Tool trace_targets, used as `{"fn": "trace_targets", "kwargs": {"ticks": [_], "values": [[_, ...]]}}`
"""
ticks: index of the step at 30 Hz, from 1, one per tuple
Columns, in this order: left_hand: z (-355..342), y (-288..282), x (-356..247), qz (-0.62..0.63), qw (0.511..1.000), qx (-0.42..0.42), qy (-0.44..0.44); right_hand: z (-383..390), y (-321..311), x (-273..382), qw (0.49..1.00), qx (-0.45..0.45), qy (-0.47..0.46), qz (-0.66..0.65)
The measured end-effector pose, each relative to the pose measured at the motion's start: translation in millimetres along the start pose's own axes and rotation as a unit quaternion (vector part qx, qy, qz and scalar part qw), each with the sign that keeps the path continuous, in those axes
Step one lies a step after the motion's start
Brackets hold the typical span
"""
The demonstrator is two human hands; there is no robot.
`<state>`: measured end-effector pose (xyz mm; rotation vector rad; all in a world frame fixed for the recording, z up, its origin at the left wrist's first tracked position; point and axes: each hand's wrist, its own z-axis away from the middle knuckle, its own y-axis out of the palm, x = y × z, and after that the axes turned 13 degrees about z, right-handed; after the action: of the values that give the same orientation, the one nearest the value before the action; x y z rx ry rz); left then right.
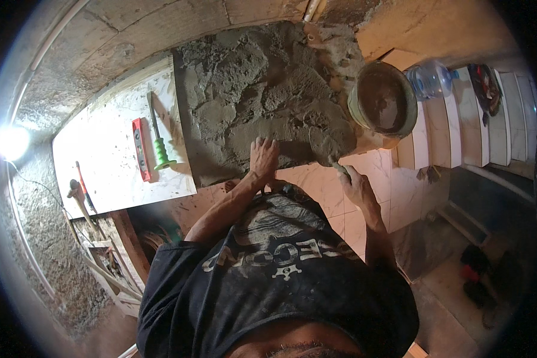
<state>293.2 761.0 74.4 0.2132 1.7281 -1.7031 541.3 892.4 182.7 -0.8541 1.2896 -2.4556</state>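
Observation:
Thick grey wet mortar point(238, 89) is spread unevenly over the slab in front of me. My left hand point(264, 158) lies on its near edge, fingers stretched forward and touching it, with nothing held. At the near right corner of the mortar, my right hand point(357, 186) is closed round the handle of a trowel point(339, 167). The trowel's blade is hard to make out against the grey mortar. A bucket point(359, 107) with murky water inside stands just beyond my right hand.
Left of the mortar, a white tile point(107, 143) carries a red spirit level point(141, 149), a chisel with a green guard point(160, 152) and a hammer point(77, 190). A clear plastic water bottle point(431, 80) lies near tiled steps point(447, 134) at right. A bright lamp point(9, 142) shines far left.

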Motion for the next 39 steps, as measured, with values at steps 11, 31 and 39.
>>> {"fn": "trace_targets", "kwargs": {"ticks": [11,31,39], "values": [[-3,12,0,0.045,0.995,-0.021,-0.088,16,10,0,0.998,0.017,0.023,-0.062],[-119,-95,-4,0.293,0.948,-0.117,-0.051,-10,27,33,0.994,0.041,-0.068,0.069],[22,-32,43,0.223,0.96,-0.116,-0.127,-47,8,44,0.981,0.047,-0.128,0.136]]}}
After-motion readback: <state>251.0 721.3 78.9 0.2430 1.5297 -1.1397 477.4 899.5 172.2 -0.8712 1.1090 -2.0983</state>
